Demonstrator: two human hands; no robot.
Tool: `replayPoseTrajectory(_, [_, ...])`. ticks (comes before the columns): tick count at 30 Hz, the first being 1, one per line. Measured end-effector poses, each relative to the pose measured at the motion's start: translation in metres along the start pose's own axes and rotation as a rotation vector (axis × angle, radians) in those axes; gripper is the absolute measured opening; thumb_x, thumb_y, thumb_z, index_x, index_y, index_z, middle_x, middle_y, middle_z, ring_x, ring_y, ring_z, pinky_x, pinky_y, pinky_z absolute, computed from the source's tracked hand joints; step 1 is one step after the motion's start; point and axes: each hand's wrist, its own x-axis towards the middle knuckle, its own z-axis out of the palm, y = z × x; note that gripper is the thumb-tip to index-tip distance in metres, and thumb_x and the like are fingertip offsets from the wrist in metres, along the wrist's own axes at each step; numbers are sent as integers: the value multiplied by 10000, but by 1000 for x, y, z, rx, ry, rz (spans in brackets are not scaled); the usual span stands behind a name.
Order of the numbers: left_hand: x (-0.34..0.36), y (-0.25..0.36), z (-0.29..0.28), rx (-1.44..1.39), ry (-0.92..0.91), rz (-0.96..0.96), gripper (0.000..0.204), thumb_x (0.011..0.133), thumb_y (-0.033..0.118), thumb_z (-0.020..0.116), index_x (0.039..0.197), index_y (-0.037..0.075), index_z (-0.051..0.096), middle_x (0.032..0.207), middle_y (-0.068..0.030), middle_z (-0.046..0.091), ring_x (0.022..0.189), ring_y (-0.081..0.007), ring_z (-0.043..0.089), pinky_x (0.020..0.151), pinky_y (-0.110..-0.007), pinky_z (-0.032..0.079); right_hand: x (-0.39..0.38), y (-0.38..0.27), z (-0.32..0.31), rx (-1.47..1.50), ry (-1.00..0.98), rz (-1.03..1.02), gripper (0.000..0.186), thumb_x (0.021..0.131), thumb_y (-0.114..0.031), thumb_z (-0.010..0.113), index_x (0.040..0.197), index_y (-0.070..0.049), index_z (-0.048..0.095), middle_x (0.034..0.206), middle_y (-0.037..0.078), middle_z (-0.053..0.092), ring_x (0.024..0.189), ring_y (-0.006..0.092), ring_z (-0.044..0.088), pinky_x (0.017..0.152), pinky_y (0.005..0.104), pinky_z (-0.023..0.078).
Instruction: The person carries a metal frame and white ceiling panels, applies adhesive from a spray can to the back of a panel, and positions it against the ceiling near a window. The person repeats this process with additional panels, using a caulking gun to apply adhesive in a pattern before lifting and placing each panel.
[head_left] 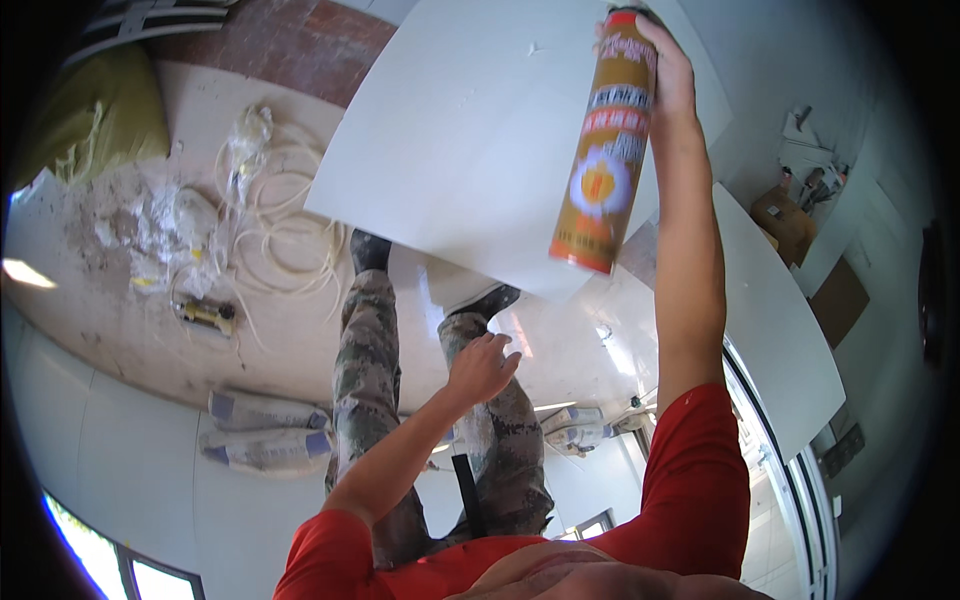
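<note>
My right hand (672, 70) is raised at the upper right, wrapped round the top end of a large spray can (612, 150). The can is brown with red bands and a pale round emblem. It leans in the air in front of a big white panel (450, 130), its red-rimmed base toward me. At its top a dark part shows, mostly cut off and covered by the hand. My left hand (483, 368) hangs low by my leg in camouflage trousers (505, 430), fingers loosely bent and apart, with nothing visible in it.
Coiled pale hose (290, 240) and crumpled clear plastic (190, 230) lie on the floor at left, near a small yellowish tool (205, 316). Several filled sacks (268, 430) lie behind. Another white panel (780, 320) and a cardboard box (783, 222) are at right.
</note>
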Motion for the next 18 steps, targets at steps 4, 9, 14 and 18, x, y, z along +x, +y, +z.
replayPoseTrajectory(4, [-3,-23,28,145,-79,68,322,953,320,665,1114,43,688,1031,-165,699,1020,-373,688,868,-507,566,-85,89,32,213,-132,-11,472,974,-129,650,1413,-31,508,1241,214,660,1005,353,720,784,491,647])
replayPoseTrajectory(9, [-22,-97,102,-1117,-129,-195,210,1016,296,618,1076,94,634,952,-103,660,904,-262,674,750,-393,573,-169,186,66,408,-179,212,654,920,-118,700,1523,-55,454,1364,231,592,1071,355,699,811,477,651])
replayPoseTrajectory(14, [-31,-94,104,-1590,-378,-639,215,1096,312,567,941,175,509,811,13,476,734,-112,562,658,-255,514,-224,242,60,581,-133,329,674,903,-102,722,1515,-32,448,1356,221,585,1050,349,701,794,466,650])
replayPoseTrajectory(18, [-32,-114,126,-883,-181,-279,208,1059,336,596,1060,138,661,942,-40,643,827,-232,665,724,-362,566,-271,286,-12,708,-25,271,676,925,-122,691,1530,-24,407,1335,211,573,1041,352,694,783,472,649])
